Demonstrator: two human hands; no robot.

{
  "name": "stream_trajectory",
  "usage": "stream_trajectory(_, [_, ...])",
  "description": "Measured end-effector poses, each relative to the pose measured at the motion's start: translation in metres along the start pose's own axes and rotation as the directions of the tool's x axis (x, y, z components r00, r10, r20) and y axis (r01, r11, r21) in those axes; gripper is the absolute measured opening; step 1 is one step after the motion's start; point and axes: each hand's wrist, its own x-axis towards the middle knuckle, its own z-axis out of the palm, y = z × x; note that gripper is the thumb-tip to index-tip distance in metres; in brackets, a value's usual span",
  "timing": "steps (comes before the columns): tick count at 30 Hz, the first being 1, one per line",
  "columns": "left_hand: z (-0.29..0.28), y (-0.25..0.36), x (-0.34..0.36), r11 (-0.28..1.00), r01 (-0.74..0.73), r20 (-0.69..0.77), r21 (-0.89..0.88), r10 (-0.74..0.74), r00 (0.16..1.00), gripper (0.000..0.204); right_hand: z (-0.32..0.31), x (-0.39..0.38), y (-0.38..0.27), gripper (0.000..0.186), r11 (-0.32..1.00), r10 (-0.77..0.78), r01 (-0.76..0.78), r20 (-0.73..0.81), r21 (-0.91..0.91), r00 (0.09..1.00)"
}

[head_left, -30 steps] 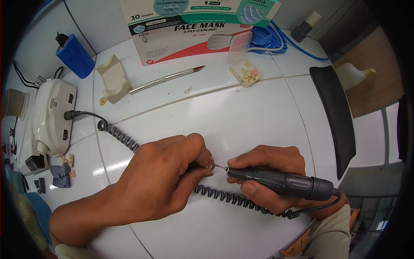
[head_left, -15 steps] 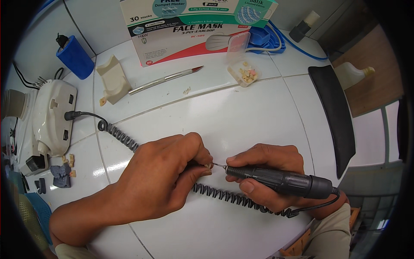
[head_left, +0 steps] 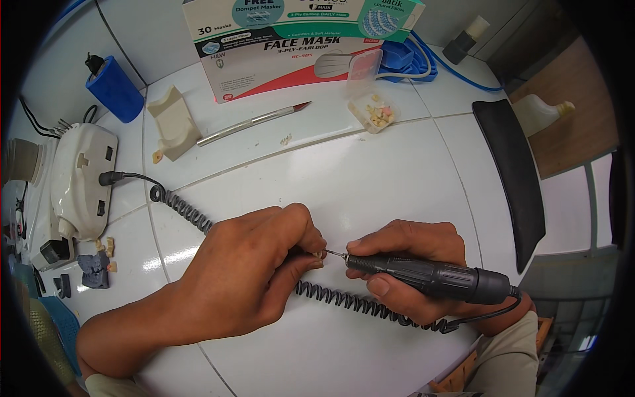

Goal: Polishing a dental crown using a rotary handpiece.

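Observation:
My left hand is closed in a pinch on a small cream-coloured piece, mostly hidden by the thumb and forefinger. In my right hand lies a black rotary handpiece, gripped between thumb and fingers and pointing left. Its thin metal bur reaches to the small piece at the left fingertips; whether the two touch is too fine to tell. From the handpiece's back end a coiled black cord runs under my hands to the white control unit at the left.
Behind my hands lie a craft knife, a cream cradle-shaped stand and a clear box of small tooth-like pieces. Mask boxes stand at the back. A dark grey lump sits left, a black pad right.

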Motion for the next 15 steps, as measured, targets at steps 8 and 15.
stream_trajectory(8, [0.0007, -0.0019, 0.0007, 0.999, -0.035, -0.002, 0.017, 0.035, 0.999, 0.018, 0.0007, -0.0006, 0.0002, 0.033, 1.0, 0.011, -0.011, -0.008, 0.02, 1.0])
stream_trajectory(15, [0.0014, -0.0023, 0.0004, 0.999, -0.045, -0.011, 0.018, 0.045, 0.999, 0.019, 0.0, -0.0009, 0.0012, 0.033, 1.0, 0.002, -0.002, 0.003, -0.002, 1.0])
